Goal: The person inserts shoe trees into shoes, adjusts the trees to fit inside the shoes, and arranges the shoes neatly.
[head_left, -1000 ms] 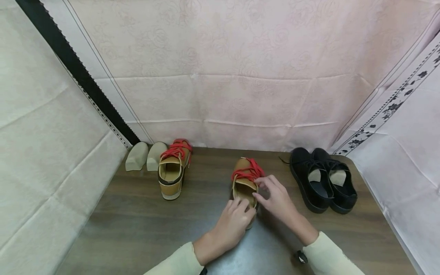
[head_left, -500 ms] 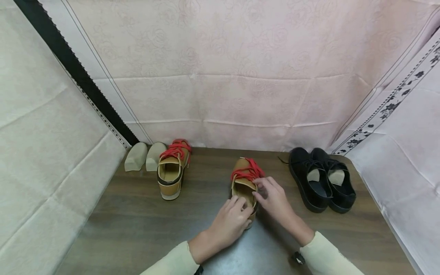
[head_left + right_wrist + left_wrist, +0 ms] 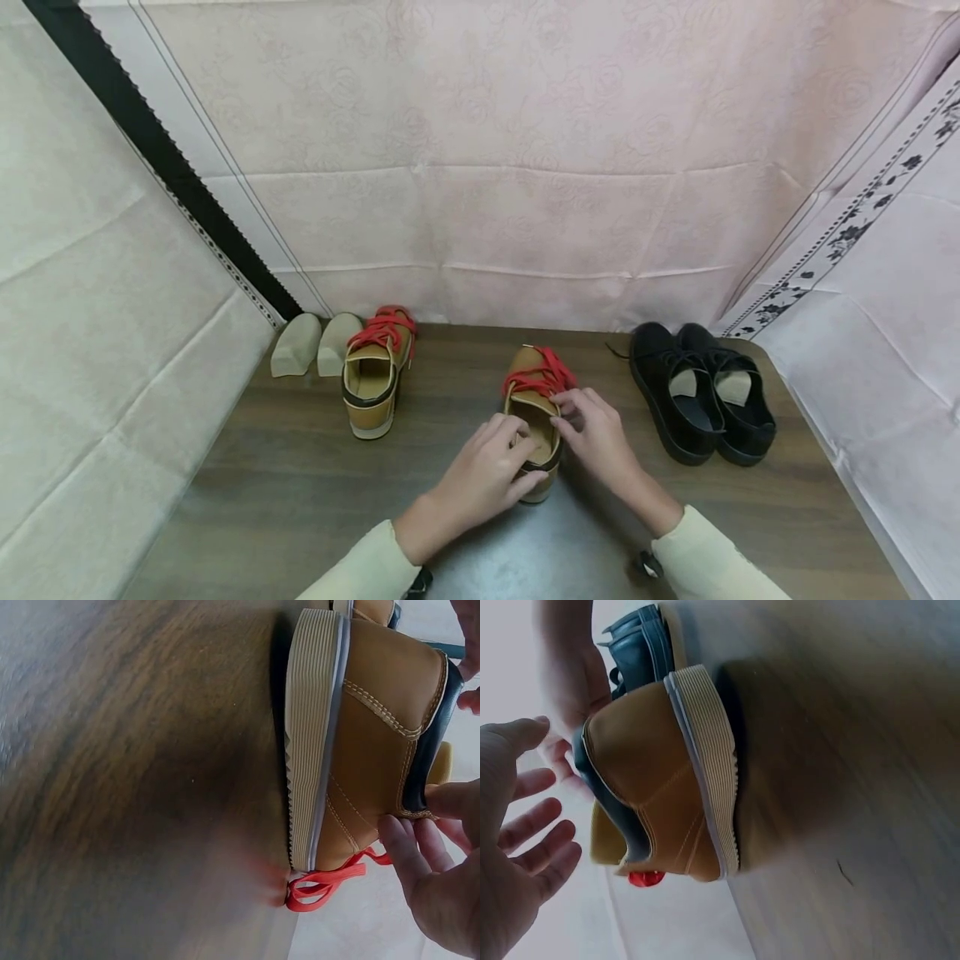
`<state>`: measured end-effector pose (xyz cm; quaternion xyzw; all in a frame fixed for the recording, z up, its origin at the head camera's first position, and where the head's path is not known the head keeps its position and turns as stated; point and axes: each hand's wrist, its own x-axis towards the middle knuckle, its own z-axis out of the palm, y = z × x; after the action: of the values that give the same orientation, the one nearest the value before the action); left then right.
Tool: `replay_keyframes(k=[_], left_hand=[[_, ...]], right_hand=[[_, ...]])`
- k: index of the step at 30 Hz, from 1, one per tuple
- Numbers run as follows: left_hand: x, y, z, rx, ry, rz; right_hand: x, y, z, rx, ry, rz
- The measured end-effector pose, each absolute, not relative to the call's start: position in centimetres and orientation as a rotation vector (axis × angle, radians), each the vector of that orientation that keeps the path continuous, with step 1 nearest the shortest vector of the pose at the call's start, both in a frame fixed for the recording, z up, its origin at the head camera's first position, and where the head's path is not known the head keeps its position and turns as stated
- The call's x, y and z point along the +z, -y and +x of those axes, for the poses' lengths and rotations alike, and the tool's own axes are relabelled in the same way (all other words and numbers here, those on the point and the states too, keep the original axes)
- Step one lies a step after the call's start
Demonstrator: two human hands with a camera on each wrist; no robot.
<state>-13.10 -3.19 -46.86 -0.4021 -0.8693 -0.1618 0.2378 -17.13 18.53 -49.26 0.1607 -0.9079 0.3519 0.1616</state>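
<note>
A tan lace-up shoe [image 3: 538, 490] with red laces [image 3: 536, 382] and a dark collar lies in front of me, toe pointing away. My right hand [image 3: 598, 433] is at the right edge of its opening; the right wrist view shows thumb and fingers pinching the upper [image 3: 375, 765] near the laces. On the other side, my left hand [image 3: 480, 475] hovers beside the opening with loosely curved fingers. The left wrist view shows a gap between that hand [image 3: 517, 825] and the heel [image 3: 641, 742]. The shoe's inside is partly hidden by the left fingers.
A matching tan shoe [image 3: 372, 400] stands to the left, next to two pale shoe inserts [image 3: 296, 346] [image 3: 339, 343]. At right sits a pair of black shoes [image 3: 675, 417] with pale pieces inside. Patterned cloth [image 3: 480, 217] borders the wooden surface [image 3: 300, 500] at the back and sides.
My left hand has come off the shoe's heel area, drawing back to the left with fingers and thumb spreading. The right hand stays in nearly the same place at the shoe's edge.
</note>
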Motion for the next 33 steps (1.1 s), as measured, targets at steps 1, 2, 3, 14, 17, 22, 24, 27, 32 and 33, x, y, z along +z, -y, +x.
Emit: replay_keyframes(k=[1, 2, 3, 14, 17, 22, 24, 27, 32, 33], left_hand=[[-46.8, 3.3, -13.2, -0.459, 2.375, -1.104], [-46.8, 3.5, -13.2, -0.472, 2.372, -1.104], [-46.8, 3.7, -13.3, -0.485, 2.369, -1.103], [-46.3, 5.7, -14.3, -0.520, 2.301, -1.070], [-46.2, 6.3, -14.6, -0.526, 2.288, -1.049], [-45.8, 7.4, -15.2, -0.529, 2.280, -1.007], [-45.6, 7.9, -15.5, -0.518, 2.277, -0.992], [-45.2, 8.7, -15.9, -0.514, 2.281, -0.961], [-44.7, 10.1, -16.5, -0.513, 2.310, -0.899], [-44.7, 10.3, -16.6, -0.511, 2.316, -0.887]], right_hand=[[-49.3, -18.5, -17.2, 1.006, 2.589, 0.461], [-49.3, -18.6, -17.2, 1.007, 2.588, 0.461], [-49.3, -18.6, -17.2, 1.010, 2.587, 0.462], [-49.5, -18.6, -17.4, 1.046, 2.607, 0.437], [-49.4, -18.6, -17.4, 1.057, 2.612, 0.431], [-49.3, -18.7, -17.4, 1.068, 2.621, 0.427], [-49.3, -18.7, -17.5, 1.068, 2.626, 0.427], [-49.4, -18.8, -17.5, 1.066, 2.636, 0.430], [-49.4, -18.8, -17.5, 1.061, 2.628, 0.452], [-49.4, -18.8, -17.6, 1.060, 2.625, 0.457]])
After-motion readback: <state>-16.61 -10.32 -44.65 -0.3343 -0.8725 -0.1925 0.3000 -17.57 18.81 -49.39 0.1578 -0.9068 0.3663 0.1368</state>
